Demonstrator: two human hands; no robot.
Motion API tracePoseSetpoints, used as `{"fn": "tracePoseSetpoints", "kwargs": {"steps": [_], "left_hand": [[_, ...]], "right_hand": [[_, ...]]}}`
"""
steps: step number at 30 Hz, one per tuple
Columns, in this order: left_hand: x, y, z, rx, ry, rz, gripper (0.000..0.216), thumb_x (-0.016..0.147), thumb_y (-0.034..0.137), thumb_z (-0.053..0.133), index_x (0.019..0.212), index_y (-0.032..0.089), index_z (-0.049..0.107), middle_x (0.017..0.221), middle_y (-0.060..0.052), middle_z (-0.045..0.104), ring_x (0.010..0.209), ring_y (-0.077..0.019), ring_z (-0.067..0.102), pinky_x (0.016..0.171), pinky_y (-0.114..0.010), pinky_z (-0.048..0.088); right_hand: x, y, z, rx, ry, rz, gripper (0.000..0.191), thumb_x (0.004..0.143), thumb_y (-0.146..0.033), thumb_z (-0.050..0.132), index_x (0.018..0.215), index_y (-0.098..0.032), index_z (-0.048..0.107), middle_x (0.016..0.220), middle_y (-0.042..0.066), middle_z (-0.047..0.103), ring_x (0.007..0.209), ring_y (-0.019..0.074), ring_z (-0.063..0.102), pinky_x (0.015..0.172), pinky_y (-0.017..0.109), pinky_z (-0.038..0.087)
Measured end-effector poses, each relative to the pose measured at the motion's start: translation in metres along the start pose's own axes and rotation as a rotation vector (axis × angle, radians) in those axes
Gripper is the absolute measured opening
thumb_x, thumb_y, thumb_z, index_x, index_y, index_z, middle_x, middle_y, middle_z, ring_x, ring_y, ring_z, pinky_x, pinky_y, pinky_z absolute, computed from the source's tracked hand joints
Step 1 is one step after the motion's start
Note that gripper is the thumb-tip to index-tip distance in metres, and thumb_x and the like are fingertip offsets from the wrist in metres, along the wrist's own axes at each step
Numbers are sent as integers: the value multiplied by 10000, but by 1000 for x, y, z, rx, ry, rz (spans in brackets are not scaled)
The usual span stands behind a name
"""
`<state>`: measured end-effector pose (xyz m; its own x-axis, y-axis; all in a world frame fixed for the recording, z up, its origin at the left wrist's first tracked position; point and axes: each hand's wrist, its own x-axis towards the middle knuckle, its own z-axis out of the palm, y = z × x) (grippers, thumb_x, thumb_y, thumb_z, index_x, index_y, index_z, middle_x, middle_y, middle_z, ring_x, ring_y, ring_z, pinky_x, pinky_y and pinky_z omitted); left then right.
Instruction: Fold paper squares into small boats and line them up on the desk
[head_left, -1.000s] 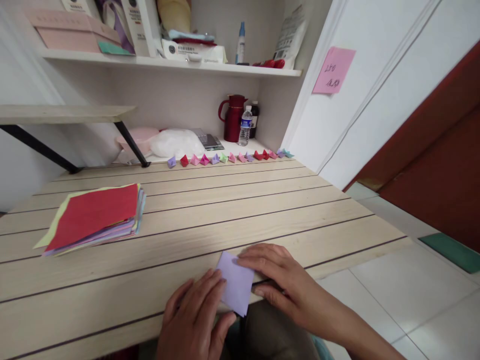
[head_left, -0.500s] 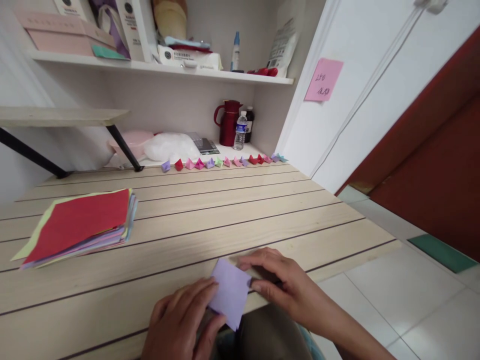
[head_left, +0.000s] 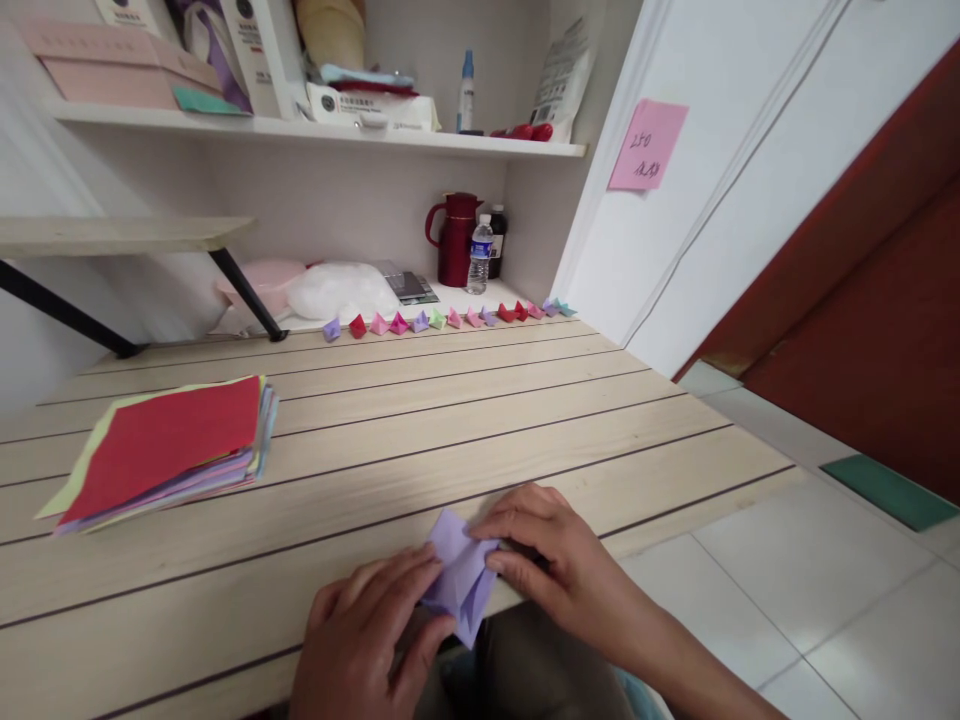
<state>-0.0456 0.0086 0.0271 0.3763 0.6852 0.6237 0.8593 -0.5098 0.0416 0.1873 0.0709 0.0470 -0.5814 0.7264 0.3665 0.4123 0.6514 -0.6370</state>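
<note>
A folded piece of purple origami paper (head_left: 456, 565) lies at the table's front edge, its lower corner jutting past the edge and its layers partly spread apart. My left hand (head_left: 371, 630) grips its left side, fingers on top and thumb near the lower corner. On the right side, my right hand (head_left: 544, 550) pinches the paper between thumb and fingers. The fingers hide part of both sides. To the left sits a stack of coloured paper (head_left: 169, 440) with a red sheet on top.
A row of small folded paper pieces (head_left: 420, 321) runs along the table's back edge. Behind it stand a dark red jug (head_left: 456, 240) and a water bottle (head_left: 481, 255). A small raised shelf (head_left: 120, 233) with black legs stands at back left.
The purple paper has gone from a flat diamond to a shape with its right-hand layers opened up. My right fingers have moved onto its upper right side.
</note>
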Motion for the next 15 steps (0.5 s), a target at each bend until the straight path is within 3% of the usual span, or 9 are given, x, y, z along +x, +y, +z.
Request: {"fn": "tracePoseSetpoints", "kwargs": {"steps": [10,15], "left_hand": [[-3,6,8,-22,-37,-112,203,922,288,568,1118,277,623,1022,60,766,915,-138,710,721,-301,528],[-1,6,11,-5,-24,-87,191,915,257,572,1097,265,629,1000,45,762,877,-151,701,717,-313,514]], "right_hand": [[-5,-4,-3,-18,-26,10,267,966,-330,595,1229,-298,616,1180,45,652,1098,220,576,949,395,427],[-8,0,0,-35,-16,-17,296,955,-308,607,1252,-307,604,1207,53,644,1117,228,570,952,399,439]]}}
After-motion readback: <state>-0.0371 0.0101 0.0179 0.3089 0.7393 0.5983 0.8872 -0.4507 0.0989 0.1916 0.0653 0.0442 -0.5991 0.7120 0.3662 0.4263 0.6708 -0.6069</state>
